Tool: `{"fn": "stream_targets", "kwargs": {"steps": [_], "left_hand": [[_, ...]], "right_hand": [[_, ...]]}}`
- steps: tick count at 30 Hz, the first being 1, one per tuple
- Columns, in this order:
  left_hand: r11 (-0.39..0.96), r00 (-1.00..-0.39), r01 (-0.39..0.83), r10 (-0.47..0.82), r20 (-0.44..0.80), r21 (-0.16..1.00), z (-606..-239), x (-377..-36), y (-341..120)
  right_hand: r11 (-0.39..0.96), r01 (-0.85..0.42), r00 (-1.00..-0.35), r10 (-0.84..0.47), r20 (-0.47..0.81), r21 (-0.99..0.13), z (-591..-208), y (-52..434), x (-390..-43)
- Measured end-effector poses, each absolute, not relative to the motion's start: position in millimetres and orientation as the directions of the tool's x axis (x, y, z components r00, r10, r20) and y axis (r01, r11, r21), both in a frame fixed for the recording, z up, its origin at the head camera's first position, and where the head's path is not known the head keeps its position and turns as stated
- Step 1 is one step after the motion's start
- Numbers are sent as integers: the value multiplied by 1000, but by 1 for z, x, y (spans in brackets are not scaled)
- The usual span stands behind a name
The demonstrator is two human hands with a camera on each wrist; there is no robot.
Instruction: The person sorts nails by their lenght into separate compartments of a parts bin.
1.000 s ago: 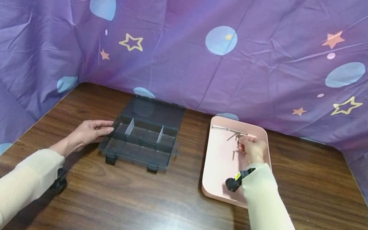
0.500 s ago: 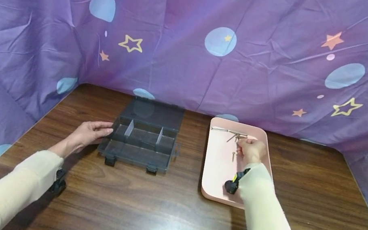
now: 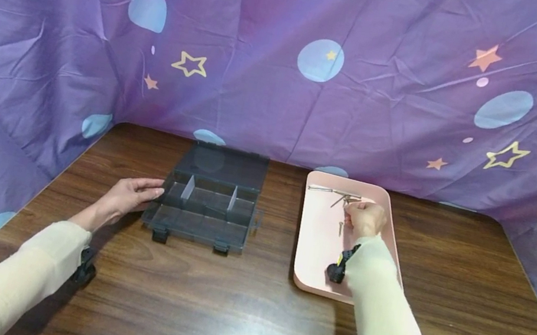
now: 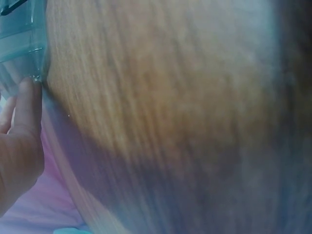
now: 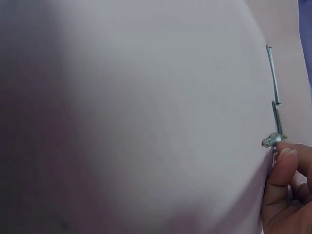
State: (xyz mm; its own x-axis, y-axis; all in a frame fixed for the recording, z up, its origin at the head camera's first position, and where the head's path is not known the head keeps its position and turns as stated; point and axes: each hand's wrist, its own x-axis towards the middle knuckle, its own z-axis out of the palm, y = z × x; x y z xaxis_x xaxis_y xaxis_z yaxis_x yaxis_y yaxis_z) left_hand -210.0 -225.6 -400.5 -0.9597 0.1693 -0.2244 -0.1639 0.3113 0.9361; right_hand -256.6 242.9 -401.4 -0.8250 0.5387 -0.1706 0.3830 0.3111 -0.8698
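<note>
In the head view, a dark translucent compartment box (image 3: 202,222) lies with its lid folded back. My left hand (image 3: 131,195) touches the box's left side with nearly straight fingers; in the left wrist view those fingers (image 4: 30,105) meet a corner of the box. Inside the pink tray (image 3: 314,259), my right hand (image 3: 366,218) pinches a screw between thumb and index finger, mostly hidden by the fingers. Several metal screws and nails (image 5: 273,75) lie beside the fingertips at the tray's far end. A loose screw (image 3: 340,229) lies nearer the tray's middle.
Two white dividers (image 3: 188,188) split the box's back row. Black latches (image 3: 221,247) stick out along its front edge. The wooden table (image 3: 200,311) extends around both containers, and a purple patterned cloth (image 3: 258,106) hangs behind it.
My right hand has shifted slightly toward me and left inside the tray, its wrist turning a little. The left hand stays at the box's side.
</note>
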Motion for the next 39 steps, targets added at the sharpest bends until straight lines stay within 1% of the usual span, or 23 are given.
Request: {"fn": "stream_targets", "kwargs": {"steps": [1, 3, 7, 8, 13, 18, 24, 29, 34, 39], "left_hand": [[310, -960, -165, 167, -225, 936, -401, -210, -226], [308, -960, -164, 167, -223, 937, -401, -210, -226], [297, -961, -165, 168, -221, 941, -403, -211, -226], [299, -960, -162, 171, -220, 940, -403, -210, -226], [294, -959, -162, 178, -220, 942, -403, -210, -227], [286, -958, -159, 185, -217, 945, -403, -210, -228], [288, -958, -154, 190, -214, 945, -403, -210, -228], [295, -960, -151, 185, -211, 943, -402, -209, -227], [308, -959, -154, 184, -218, 939, -401, -209, -226], [318, -957, -164, 177, -228, 934, -401, -210, -226]], "right_hand": [[330, 365, -830, 540, -143, -871, -403, 244, -257], [378, 367, -829, 547, -116, -850, -403, 244, -257], [440, 365, -835, 544, -79, -821, -402, 244, -255], [444, 381, -833, 546, -92, -811, -400, 243, -254], [469, 382, -844, 529, -93, -797, -398, 243, -252], [535, 381, -854, 516, -65, -754, -399, 245, -253], [555, 375, -865, 497, -66, -743, -401, 246, -255], [595, 351, -885, 463, -49, -723, -400, 246, -255], [579, 316, -913, 400, -75, -752, -401, 248, -258], [652, 298, -923, 384, -34, -697, -401, 247, -257]]}}
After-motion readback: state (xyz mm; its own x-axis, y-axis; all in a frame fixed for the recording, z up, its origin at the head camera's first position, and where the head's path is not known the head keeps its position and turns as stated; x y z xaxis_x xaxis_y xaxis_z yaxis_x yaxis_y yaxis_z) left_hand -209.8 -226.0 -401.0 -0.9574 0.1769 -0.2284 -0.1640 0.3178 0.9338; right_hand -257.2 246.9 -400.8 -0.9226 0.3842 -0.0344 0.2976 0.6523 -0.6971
